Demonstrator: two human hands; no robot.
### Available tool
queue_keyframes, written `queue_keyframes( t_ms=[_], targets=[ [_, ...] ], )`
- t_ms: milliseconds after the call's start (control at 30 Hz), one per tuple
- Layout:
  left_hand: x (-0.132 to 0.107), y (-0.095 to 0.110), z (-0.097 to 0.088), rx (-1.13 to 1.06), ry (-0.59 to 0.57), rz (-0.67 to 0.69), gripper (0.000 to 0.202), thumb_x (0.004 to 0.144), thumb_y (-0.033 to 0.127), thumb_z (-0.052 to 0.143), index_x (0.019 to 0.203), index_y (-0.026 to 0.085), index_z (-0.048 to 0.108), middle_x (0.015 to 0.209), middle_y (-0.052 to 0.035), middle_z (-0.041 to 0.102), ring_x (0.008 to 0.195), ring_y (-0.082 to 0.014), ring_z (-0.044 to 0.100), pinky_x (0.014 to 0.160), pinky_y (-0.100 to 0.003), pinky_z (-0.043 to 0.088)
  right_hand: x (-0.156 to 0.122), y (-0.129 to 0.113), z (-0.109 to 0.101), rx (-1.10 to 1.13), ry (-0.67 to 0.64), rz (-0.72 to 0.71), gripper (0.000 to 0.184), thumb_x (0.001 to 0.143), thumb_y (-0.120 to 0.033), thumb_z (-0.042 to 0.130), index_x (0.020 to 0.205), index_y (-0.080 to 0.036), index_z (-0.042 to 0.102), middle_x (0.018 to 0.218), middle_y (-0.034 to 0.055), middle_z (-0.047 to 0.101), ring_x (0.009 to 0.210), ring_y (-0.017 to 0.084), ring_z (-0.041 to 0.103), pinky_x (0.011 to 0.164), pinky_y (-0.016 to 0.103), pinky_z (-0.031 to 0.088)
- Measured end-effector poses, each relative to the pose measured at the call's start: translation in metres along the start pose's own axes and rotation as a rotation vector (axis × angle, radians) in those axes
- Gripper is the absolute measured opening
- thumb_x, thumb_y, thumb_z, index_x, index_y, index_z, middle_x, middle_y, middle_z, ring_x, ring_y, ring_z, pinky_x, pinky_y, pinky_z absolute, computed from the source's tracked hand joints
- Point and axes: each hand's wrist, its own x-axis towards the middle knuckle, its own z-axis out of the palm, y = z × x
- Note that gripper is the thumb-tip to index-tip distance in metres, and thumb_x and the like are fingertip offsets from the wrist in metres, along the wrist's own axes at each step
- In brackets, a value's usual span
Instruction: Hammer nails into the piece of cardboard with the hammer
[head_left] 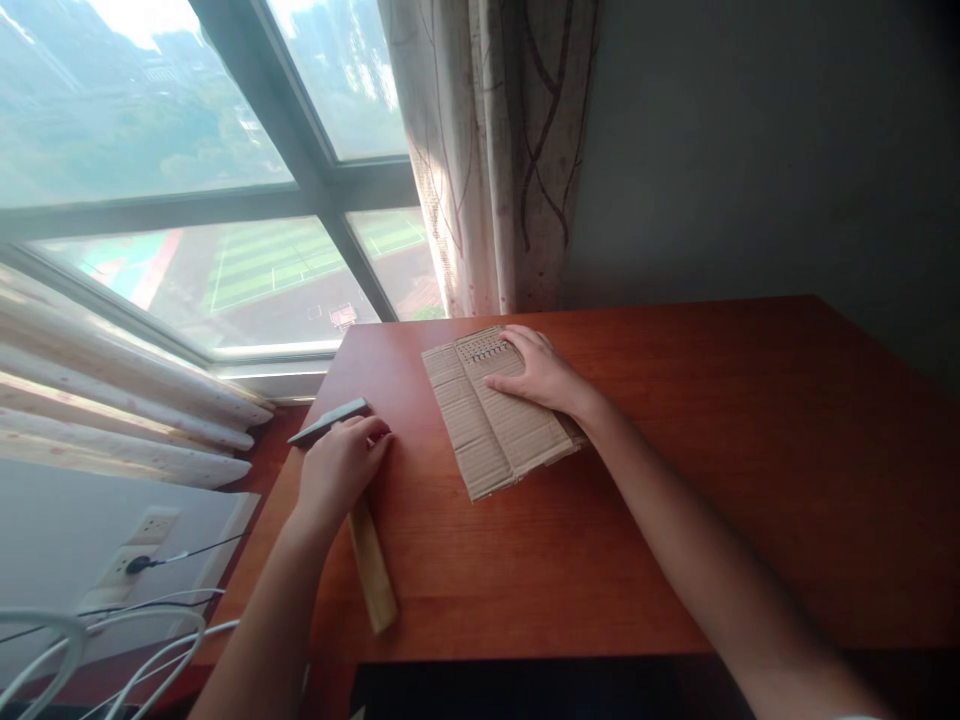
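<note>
The cardboard (487, 435) is a flat, ribbed sheet with fold lines. It lies on the far left part of the worktop (712, 460), with its far end near the back edge where the curtain (510, 150) hangs. A small printed patch of dark marks sits at that far end, too small to read, and no brand or label shows anywhere else. The right hand (536, 372) lies palm down on the far half of the sheet, fingers stretched out flat and pressing on it.

The left hand (341, 470) is curled around a tool (373, 575) where its pale wooden handle meets a dark metal head. The handle points back toward the near edge of the worktop. The head points away to the left and reaches the worktop's left edge, beside the window (225, 150). Tool and cardboard lie apart, with a strip of bare wood between them.

To the right of the cardboard the worktop runs on wide to the wall, and a broad band of it lies between the sheet and the near edge. Below the left edge, a wall socket (154, 525) holds a dark plug (139, 565), with white cables (112, 640) looping under it.
</note>
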Motion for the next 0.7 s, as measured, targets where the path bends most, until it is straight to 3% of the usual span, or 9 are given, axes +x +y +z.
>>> queue_keyframes(
  t_ms=[200, 333, 500, 700],
  targets=[
    [-0.003, 0.000, 0.000, -0.028, 0.063, -0.015, 0.019, 0.083, 0.042, 0.058, 0.082, 0.027, 0.070, 0.085, -0.0021, 0.073, 0.070, -0.0211, 0.064, 0.053, -0.028, 0.036, -0.001, -0.001, -0.001, -0.002, -0.005, 0.005, 0.075, 0.075, -0.050, 0.074, 0.137, -0.014, 0.054, 0.152, 0.0149, 0.044, 0.142, 0.031, 0.039, 0.120, 0.044, 0.031],
    [0.006, 0.007, -0.005, -0.179, 0.169, -0.028, 0.021, 0.084, 0.041, 0.057, 0.087, 0.025, 0.071, 0.079, -0.0017, 0.069, 0.067, -0.0184, 0.062, 0.062, -0.029, 0.043, -0.001, -0.001, -0.001, 0.006, -0.008, -0.001, 0.073, 0.075, -0.050, 0.074, 0.137, -0.015, 0.054, 0.152, 0.0144, 0.045, 0.142, 0.031, 0.038, 0.121, 0.045, 0.030],
    [0.034, 0.043, -0.021, -0.424, 0.328, 0.011, 0.019, 0.085, 0.036, 0.060, 0.092, 0.023, 0.072, 0.077, -0.0005, 0.068, 0.064, -0.0146, 0.058, 0.064, -0.027, 0.047, -0.001, -0.002, -0.002, 0.009, -0.002, 0.013, 0.073, 0.074, -0.050, 0.075, 0.136, -0.018, 0.055, 0.152, 0.0137, 0.045, 0.142, 0.031, 0.039, 0.120, 0.045, 0.031],
    [0.072, 0.087, -0.021, -0.449, 0.234, 0.191, 0.019, 0.085, 0.035, 0.062, 0.092, 0.021, 0.073, 0.089, -0.0046, 0.070, 0.073, -0.0168, 0.061, 0.067, -0.030, 0.047, -0.001, -0.004, -0.003, 0.018, -0.016, 0.014, 0.074, 0.075, -0.049, 0.075, 0.138, -0.015, 0.053, 0.153, 0.0148, 0.043, 0.143, 0.031, 0.038, 0.121, 0.045, 0.030]
  ],
)
